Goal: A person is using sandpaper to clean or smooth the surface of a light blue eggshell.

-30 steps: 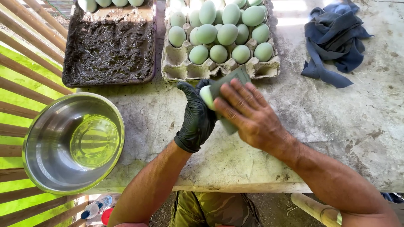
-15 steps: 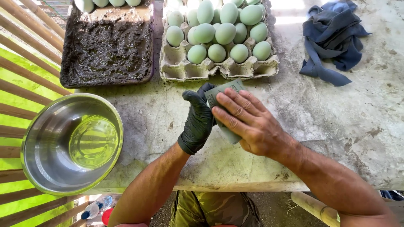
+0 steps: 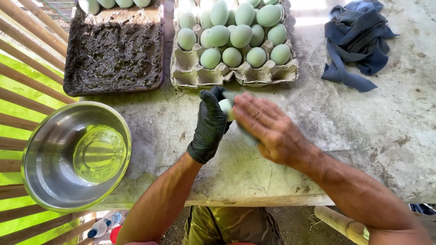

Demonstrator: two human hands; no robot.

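Grey concrete table [image 3: 354, 149], stained and blotched, filling most of the head view. Wooden slats [image 3: 27, 68] along the left side, bright green ground behind them. Steel bowl [image 3: 76, 156] at the near left corner of the table, a little clear liquid pooled in its bottom. Dark tray of wet mud [image 3: 113, 54] at the far left, pale eggs lined along its far edge. Grey pulp egg carton [image 3: 236, 75] just beside the tray on the right, loaded with pale green eggs [image 3: 240, 36], its nearest row of cups bare. Crumpled dark blue cloth [image 3: 359, 43] well apart at the far right. Camouflage trousers [image 3: 231, 224] below the table edge. Right hand [image 3: 268, 129], bare, blurred, fingers curled over a greenish pad [image 3: 229, 96], pressing it against the egg. Left hand [image 3: 210, 124] in a black glove, clamped around a single pale egg [image 3: 226, 109], held just above the table in front of the carton, between both hands. Plastic bottle with a blue cap [image 3: 103, 225] on the ground below the bowl.
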